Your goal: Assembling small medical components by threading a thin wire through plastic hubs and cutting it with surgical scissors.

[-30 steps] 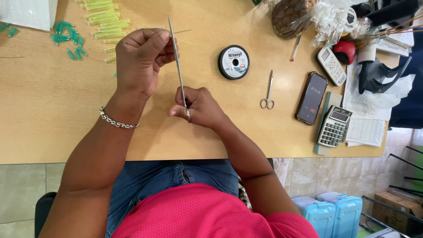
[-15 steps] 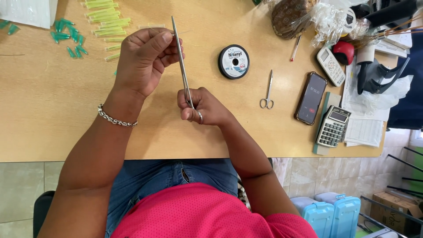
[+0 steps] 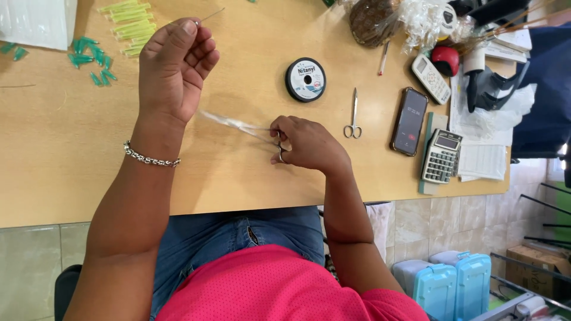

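Rod (image 3: 238,125) now swung flat, blurred, between left hand (image 3: 175,65), right hand (image 3: 306,142)

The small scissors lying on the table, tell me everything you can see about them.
The small scissors look like plain silvery metal all over, with two small ring handles and long, thin blades. They are closed and lie flat on the light wooden table, tips pointing away from the person and rings toward the near edge. They rest between the right hand and a dark phone, apart from both. Nothing but the table touches them.
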